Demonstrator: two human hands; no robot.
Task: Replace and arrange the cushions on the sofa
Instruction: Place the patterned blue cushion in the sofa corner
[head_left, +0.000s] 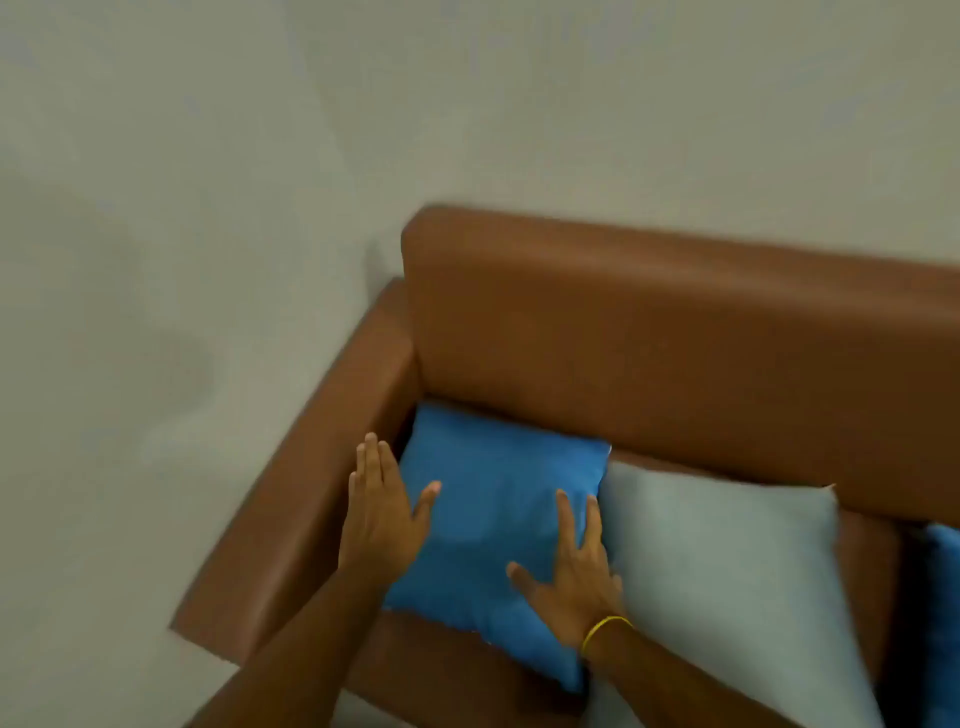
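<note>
We see blue cushion (498, 525) in sofa (649, 332) corner by armrest (311, 493), leaning on backrest; grey cushion (727, 571) touching its right side. Left hand (382, 514) flat, fingers spread, at cushion's left edge. Right hand (574, 566) splayed, pressing its right side, grasping nothing. Seat front edge bare.

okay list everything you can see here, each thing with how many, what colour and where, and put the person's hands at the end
sofa: one, brown, against the wall
wall: one, pale grey-green, behind the sofa
blue cushion: one, blue, in the corner by the armrest
grey cushion: one, light grey, beside it
second blue cushion: one, blue, cut off at the frame's right edge
wristband: one, yellow, right wrist
left hand: open, at the blue cushion's armrest side
right hand: open, flat on the blue cushion
</note>
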